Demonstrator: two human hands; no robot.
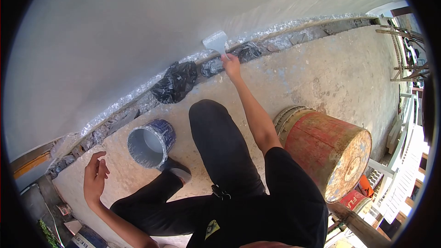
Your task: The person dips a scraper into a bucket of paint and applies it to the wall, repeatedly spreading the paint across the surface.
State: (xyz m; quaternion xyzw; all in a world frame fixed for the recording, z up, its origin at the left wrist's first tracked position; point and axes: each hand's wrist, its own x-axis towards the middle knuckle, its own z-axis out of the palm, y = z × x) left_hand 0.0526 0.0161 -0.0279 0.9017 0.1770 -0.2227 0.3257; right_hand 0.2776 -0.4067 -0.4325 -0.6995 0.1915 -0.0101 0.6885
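My right hand [233, 68] grips the handle of a wide flat paintbrush [216, 42], its pale head against the bottom of the grey wall [138, 27]. Just below the brush, crumpled black plastic [177, 82] lies in the gap along the wall's foot. My left hand [95, 179] hangs empty with loosely bent fingers apart, to the left of a blue paint bucket [167, 133]. That bucket leans toward me, its inside coated with light grey paint. My bent knee [209, 115] rises between the bucket and my right arm.
A large, dirty red drum [317, 142] lies close to my right elbow. The concrete ledge [340, 73] runs along the wall, with rusty metal bars [406, 55] at its far right. Behind the drum sits a smaller red container [353, 200]; white slatted boards [404, 174] lie beyond the edge.
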